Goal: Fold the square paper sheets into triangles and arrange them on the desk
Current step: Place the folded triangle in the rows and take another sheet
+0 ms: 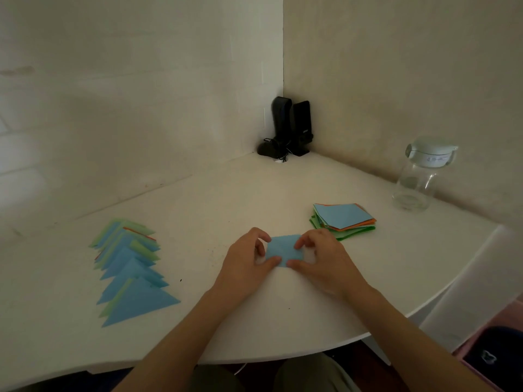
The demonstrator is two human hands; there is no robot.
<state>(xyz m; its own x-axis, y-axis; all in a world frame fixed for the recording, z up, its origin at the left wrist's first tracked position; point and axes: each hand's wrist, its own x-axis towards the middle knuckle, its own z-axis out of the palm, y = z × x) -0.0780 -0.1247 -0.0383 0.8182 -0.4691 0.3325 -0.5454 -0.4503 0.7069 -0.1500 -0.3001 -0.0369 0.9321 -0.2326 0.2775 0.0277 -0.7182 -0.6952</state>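
A blue paper sheet (283,249) lies on the white desk (226,199) in front of me. My left hand (249,261) pinches its left side between thumb and fingers. My right hand (319,258) pinches its right side the same way. Both hands hide part of the sheet. A stack of unfolded square sheets (343,220), blue on top with orange and green beneath, sits just right of my hands. A row of overlapping folded triangles (133,273), mostly blue with some green, lies on the left of the desk.
Two black speakers (291,128) with a cable stand in the back corner against the walls. A clear glass jar (421,176) with a pale lid stands at the right by the wall. The desk's curved front edge (283,357) runs just above my knees.
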